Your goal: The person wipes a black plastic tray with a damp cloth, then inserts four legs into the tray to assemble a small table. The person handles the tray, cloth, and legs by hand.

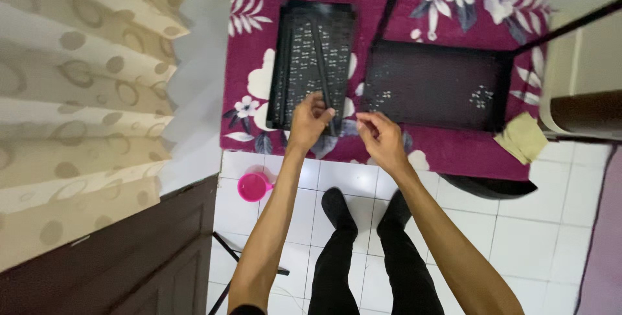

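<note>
My left hand (310, 121) is closed around the near end of a thin black rod (322, 69) that lies lengthwise over a black perforated metal shelf panel (293, 62). My right hand (382, 137) hovers just to the right of it, fingers curled and pinched, with nothing clearly in them. A second black perforated panel (431, 85) with a leg bar (387, 7) attached lies to the right on the magenta floral rug (447, 150).
A pink cup (253, 187) stands on the white tile floor by my feet. A beige curtain (78, 95) and a dark wooden door (129, 257) fill the left. A yellow cloth (522, 137) lies at the rug's right edge, beside furniture.
</note>
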